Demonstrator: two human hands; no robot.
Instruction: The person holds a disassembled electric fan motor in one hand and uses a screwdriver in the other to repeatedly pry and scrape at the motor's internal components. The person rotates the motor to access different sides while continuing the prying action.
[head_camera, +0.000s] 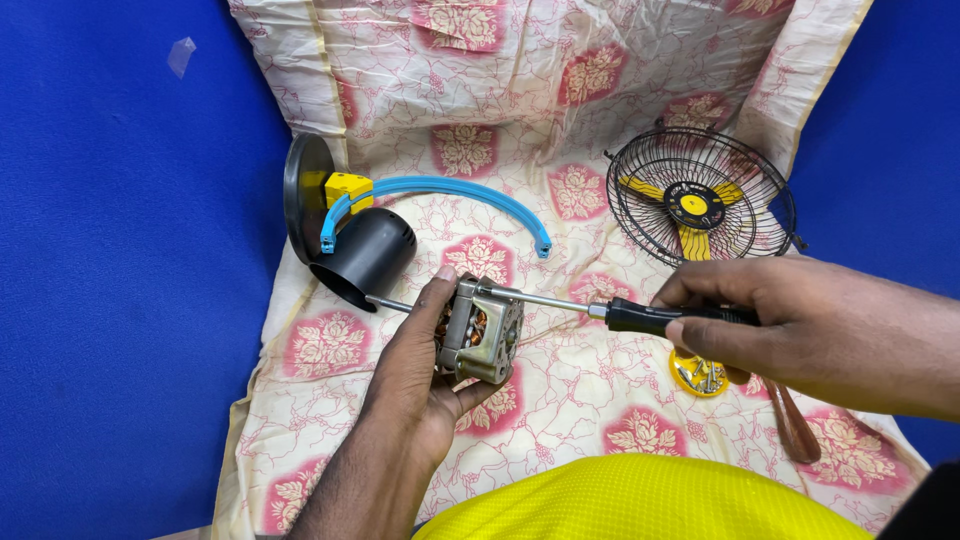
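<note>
My left hand (412, 370) grips a small metal fan motor (482, 330) with copper windings showing, held above the patterned cloth. A thin steel shaft (390, 303) sticks out of the motor toward the left. My right hand (760, 320) is wrapped around the black handle of a screwdriver (640, 317). Its steel blade runs left and its tip meets the top of the motor near my left thumb.
A black cylindrical motor housing (365, 255) lies by a black round base (300, 195) with a yellow block and a curved blue plastic strip (470, 192). A wire fan guard with yellow blades (697, 205) stands at right. A yellow cap holding screws (700, 375) and a brown handle (795, 425) lie on the floral cloth (580, 400).
</note>
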